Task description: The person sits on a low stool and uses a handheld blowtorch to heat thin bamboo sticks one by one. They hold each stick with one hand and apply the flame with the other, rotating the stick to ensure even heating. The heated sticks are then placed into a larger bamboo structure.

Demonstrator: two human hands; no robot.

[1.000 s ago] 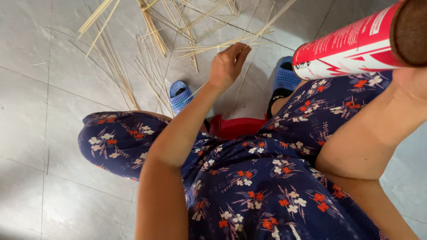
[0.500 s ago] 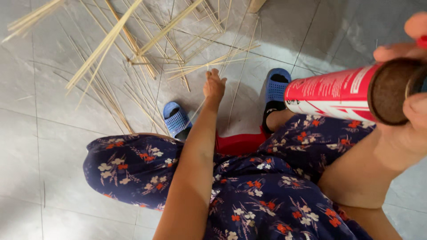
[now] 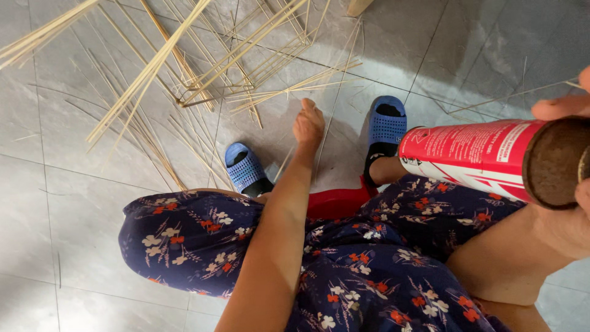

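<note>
My left hand (image 3: pixel 308 126) reaches down between my knees to the grey tiled floor, fingers bunched together at the near end of the scattered bamboo strips (image 3: pixel 246 67). A thin strip (image 3: pixel 283 165) runs just under the hand; whether the fingers pinch it is unclear. My right hand (image 3: pixel 568 215) is raised at the right edge and grips a red and white cylindrical can (image 3: pixel 467 154) lying sideways, its brown round end (image 3: pixel 556 163) facing me.
I sit on a low red stool (image 3: pixel 335 201) in a dark floral garment (image 3: pixel 344 270). Blue slippers (image 3: pixel 244 167) (image 3: pixel 386 126) flank the left hand. Long bundled strips (image 3: pixel 144 74) lie at the upper left, with a wooden piece (image 3: pixel 357 6) at the top edge.
My left arm has stretched out, and the hand has gone from half open above the strips to fingers bunched at the floor. The can has dropped lower in view and turned its brown end toward me.
</note>
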